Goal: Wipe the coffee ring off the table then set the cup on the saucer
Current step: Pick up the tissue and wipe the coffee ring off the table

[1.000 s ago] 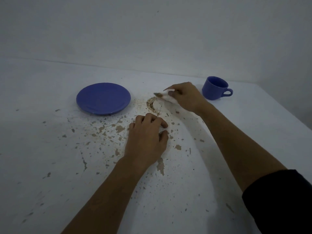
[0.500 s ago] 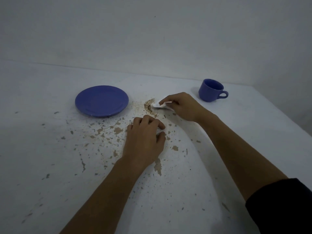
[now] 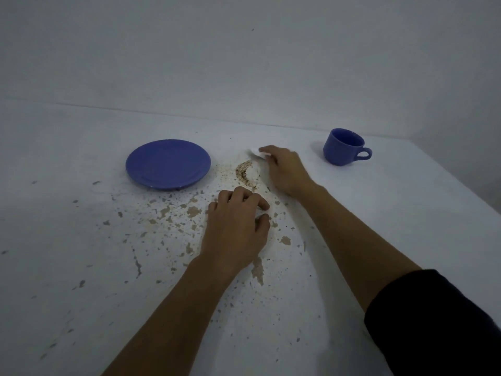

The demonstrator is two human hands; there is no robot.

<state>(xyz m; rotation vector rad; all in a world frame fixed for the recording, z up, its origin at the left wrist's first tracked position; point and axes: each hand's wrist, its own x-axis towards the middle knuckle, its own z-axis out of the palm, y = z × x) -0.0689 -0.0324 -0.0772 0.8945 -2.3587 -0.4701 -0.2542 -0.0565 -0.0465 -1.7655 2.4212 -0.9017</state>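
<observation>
A brown arc of the coffee ring [image 3: 243, 172] remains on the white table [image 3: 406, 213], between the blue saucer [image 3: 168, 164] on its left and my right hand [image 3: 284, 172]. My right hand presses a small white tissue [image 3: 256, 153] to the table just beyond the arc, its fingers closed on it. The blue cup [image 3: 343, 146] stands upright at the far right, handle pointing right, apart from the saucer. My left hand [image 3: 235, 232] rests on the table in front of the stain, fingers curled, holding nothing that I can see.
The tabletop around the stain is pitted with several brown chips and flaked paint [image 3: 193, 211], spreading toward the near left. A pale wall [image 3: 244, 63] rises directly behind the table's far edge. The table's right edge runs diagonally past the cup.
My right hand has slid the tissue away from me, from over the stain to just beyond it, uncovering the brown arc. The left hand has stayed put.
</observation>
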